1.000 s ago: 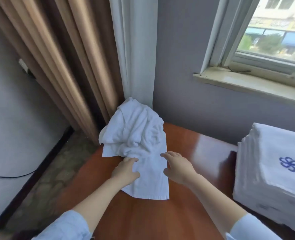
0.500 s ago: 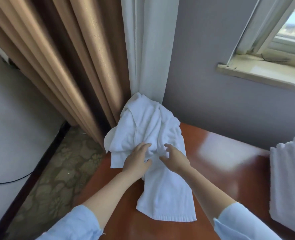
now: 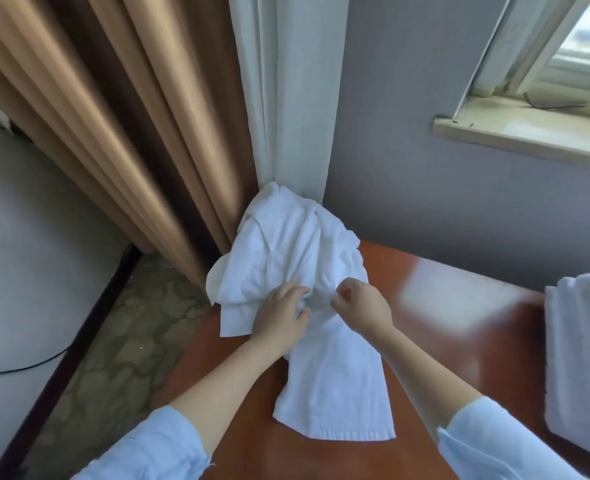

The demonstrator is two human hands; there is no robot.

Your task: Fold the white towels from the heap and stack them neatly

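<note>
Found the heap (image 3: pixel 286 251) bunched at 12 o'clock in the desk (image 3: pixel 442 341) corner, right against the curtain (image 3: pixel 286 98), with one towel (image 3: pixel 338 386) trailing out toward 6. Had the left grip (image 3: pixel 279 317) closed on a bunch of that towel and the right grip (image 3: pixel 362 311) pinching cloth just beside it, on the 3 o'clock side. Probably needed to hunt down a hem first, then lift clear without dragging the rest. Had a folded stack (image 3: pixel 577 358) waiting at 3 o'clock.
</note>
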